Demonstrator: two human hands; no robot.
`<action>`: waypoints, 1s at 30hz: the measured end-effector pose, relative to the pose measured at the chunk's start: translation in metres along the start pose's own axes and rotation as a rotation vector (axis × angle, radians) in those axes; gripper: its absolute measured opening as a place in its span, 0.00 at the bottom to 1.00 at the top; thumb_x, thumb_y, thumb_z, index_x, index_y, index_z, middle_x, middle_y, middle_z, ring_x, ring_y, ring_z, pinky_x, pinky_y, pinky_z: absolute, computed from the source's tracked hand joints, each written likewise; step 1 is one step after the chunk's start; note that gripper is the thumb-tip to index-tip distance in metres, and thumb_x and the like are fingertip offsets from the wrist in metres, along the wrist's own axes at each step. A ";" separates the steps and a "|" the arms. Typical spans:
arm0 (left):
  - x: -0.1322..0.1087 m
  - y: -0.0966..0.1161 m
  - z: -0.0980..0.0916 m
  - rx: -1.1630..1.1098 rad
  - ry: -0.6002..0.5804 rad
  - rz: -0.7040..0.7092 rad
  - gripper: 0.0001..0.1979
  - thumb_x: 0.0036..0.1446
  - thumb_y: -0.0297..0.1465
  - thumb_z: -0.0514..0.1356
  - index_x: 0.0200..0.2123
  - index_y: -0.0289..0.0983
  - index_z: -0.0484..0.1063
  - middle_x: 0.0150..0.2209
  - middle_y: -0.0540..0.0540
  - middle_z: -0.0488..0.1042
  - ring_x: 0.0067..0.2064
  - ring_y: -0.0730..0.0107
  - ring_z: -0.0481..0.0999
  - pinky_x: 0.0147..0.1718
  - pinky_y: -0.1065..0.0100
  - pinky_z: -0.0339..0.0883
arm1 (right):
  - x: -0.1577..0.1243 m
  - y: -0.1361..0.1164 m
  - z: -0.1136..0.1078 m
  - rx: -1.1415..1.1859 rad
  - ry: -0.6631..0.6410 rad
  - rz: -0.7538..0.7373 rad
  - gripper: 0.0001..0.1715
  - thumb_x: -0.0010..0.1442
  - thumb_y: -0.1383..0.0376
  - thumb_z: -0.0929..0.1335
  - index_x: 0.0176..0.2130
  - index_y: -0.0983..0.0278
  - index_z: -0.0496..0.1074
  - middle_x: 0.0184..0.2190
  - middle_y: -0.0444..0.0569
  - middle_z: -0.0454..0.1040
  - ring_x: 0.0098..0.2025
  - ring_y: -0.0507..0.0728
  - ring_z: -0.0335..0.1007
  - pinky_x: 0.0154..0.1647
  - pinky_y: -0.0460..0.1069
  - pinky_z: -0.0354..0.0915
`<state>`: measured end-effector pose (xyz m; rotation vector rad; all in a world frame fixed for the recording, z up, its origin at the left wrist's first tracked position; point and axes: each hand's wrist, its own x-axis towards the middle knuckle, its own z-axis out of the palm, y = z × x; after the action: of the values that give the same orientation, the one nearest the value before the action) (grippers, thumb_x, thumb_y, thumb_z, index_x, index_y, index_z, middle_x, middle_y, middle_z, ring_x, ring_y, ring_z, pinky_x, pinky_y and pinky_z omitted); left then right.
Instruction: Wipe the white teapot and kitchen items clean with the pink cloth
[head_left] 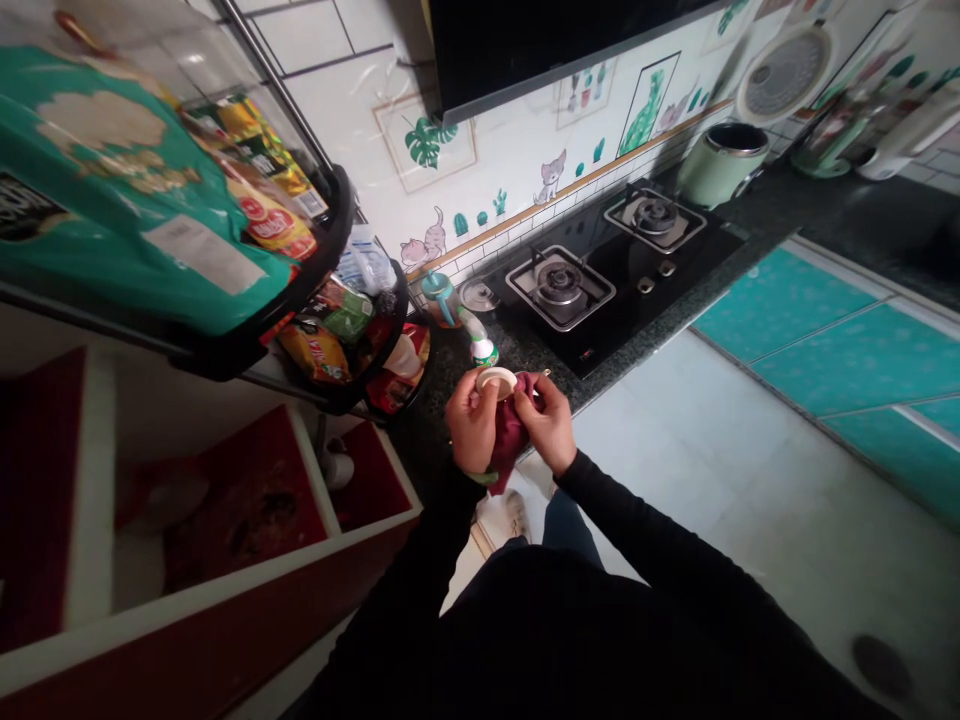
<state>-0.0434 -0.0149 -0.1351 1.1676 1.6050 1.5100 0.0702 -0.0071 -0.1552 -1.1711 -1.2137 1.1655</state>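
Observation:
My left hand [472, 420] grips a small round white lid [496, 381], its fingers and thumb closed on the rim. A dark red cloth [510, 435] hangs below the lid, bunched in my right hand [551, 425], whose fingers are pinched on it close to the lid's right edge. Just beyond my hands a white and green spray bottle [482, 345] stands on the dark counter. Behind it is a teal-lidded jar [439, 298], with a round metal lid [478, 294] beside it. What lies under the cloth is hidden.
A two-burner gas stove [592, 275] sits on the counter ahead, with a pale green pot [721, 165] past it. At left, a black tiered rack [341, 235] holds packets and a large teal bag [135, 190]. Open red shelves [247, 500] lie below it.

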 end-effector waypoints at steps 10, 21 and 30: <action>0.002 0.010 -0.013 0.236 -0.254 0.048 0.10 0.60 0.33 0.60 0.38 0.36 0.80 0.34 0.47 0.82 0.35 0.68 0.77 0.36 0.70 0.68 | 0.054 -0.041 -0.044 -0.271 -0.485 -0.338 0.07 0.59 0.64 0.69 0.30 0.62 0.70 0.28 0.42 0.68 0.31 0.51 0.60 0.36 0.47 0.60; -0.008 -0.014 0.018 -0.004 0.017 -0.066 0.11 0.61 0.37 0.61 0.41 0.37 0.79 0.39 0.45 0.83 0.40 0.65 0.81 0.41 0.68 0.73 | 0.007 -0.002 -0.004 0.090 0.032 -0.012 0.16 0.62 0.53 0.68 0.30 0.60 0.63 0.29 0.41 0.65 0.32 0.52 0.60 0.37 0.47 0.62; 0.009 0.000 0.004 0.073 -0.226 -0.102 0.08 0.59 0.35 0.62 0.39 0.38 0.76 0.33 0.48 0.77 0.28 0.71 0.74 0.27 0.71 0.68 | 0.033 -0.011 -0.033 -0.094 -0.197 -0.150 0.09 0.62 0.57 0.69 0.35 0.61 0.71 0.32 0.44 0.71 0.34 0.53 0.65 0.38 0.48 0.62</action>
<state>-0.0434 -0.0046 -0.1345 1.2297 1.5513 1.2181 0.1033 0.0249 -0.1431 -1.0327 -1.4936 1.1405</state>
